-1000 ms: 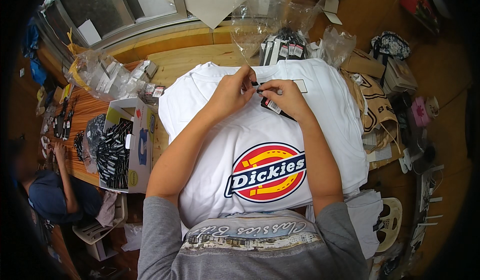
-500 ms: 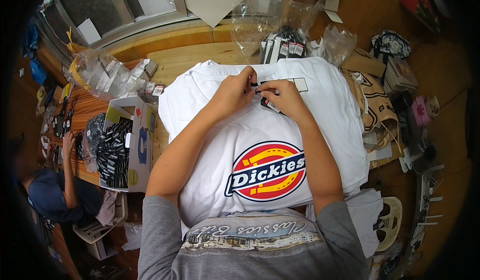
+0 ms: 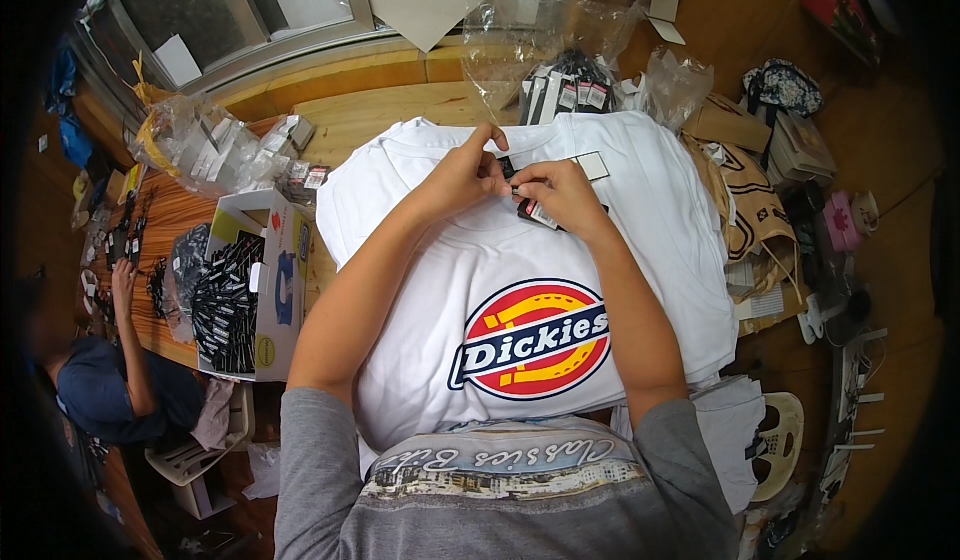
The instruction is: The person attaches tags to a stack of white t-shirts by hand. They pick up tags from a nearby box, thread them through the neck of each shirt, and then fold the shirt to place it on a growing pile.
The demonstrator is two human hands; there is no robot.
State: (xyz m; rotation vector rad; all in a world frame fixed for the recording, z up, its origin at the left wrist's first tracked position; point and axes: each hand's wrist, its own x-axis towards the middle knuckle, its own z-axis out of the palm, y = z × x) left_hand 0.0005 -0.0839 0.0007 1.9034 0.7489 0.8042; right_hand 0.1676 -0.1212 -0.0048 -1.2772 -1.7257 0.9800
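A white T-shirt with a red, yellow and dark blue printed emblem lies on a stack of white shirts before me. At its neckline, my left hand is closed, its thumb and fingers pinched together beside the dark neck label. Fingertip to fingertip with it, my right hand pinches the top end of a black and white hang tag. A small dark piece shows between the two hands; what the left fingers grip is hidden. Just past my right hand lies a white rectangle with a dark border.
An open box packed with black tags stands at left, near a co-worker's hand. Clear plastic bags and bundled tags lie along the back. Brown paper bags are at right, a plastic stool lower right.
The hang tag has swung slightly and shows more of its face below my right hand. My left fingers have shifted a little at the neckline. The co-worker's hand has moved slightly.
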